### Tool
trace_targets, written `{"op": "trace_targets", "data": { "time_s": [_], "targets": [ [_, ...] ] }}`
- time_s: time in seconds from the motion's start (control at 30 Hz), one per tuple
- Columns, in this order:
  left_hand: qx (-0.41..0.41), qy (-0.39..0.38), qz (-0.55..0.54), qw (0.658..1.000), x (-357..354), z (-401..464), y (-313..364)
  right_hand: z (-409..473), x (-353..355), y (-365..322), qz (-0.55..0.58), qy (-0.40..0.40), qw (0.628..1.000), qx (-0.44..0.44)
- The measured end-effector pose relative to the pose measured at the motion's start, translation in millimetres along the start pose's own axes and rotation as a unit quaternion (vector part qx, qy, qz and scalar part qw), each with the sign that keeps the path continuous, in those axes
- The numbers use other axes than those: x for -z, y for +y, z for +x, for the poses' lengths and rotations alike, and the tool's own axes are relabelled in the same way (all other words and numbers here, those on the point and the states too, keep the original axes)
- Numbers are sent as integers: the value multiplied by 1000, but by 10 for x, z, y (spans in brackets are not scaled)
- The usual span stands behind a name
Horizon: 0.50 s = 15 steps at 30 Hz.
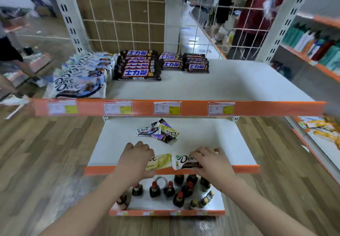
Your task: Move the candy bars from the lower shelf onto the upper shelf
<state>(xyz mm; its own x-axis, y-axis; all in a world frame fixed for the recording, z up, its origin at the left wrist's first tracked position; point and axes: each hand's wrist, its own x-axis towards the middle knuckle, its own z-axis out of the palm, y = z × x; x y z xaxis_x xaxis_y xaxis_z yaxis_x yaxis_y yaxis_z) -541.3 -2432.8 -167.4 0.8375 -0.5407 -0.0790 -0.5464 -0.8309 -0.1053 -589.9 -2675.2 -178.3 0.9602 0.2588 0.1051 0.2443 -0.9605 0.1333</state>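
On lower shelf: left hand grips yellow Dove bar, right hand grips brown Dove bar.

Wood-grain plank flooring spreads out on both sides of the hands. Beyond them rises a white wire grid panel with brown cardboard behind it, framed by slotted white uprights. Up and to the right of the hands, a neighbouring rack with orange edging carries teal, white and red bottles. Through the grid stands a person in dark red. Soft, even light fills the room.
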Motion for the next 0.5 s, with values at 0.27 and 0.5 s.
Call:
{"op": "trace_targets", "data": {
  "time_s": [0.27,0.5],
  "targets": [
    [-33,73,24,997,484,-329,-165,-114,513,-78,9,90,996,-5],
    [-47,153,-7,987,886,-558,-270,-103,964,-75,13,140,990,2]
  ]
}}
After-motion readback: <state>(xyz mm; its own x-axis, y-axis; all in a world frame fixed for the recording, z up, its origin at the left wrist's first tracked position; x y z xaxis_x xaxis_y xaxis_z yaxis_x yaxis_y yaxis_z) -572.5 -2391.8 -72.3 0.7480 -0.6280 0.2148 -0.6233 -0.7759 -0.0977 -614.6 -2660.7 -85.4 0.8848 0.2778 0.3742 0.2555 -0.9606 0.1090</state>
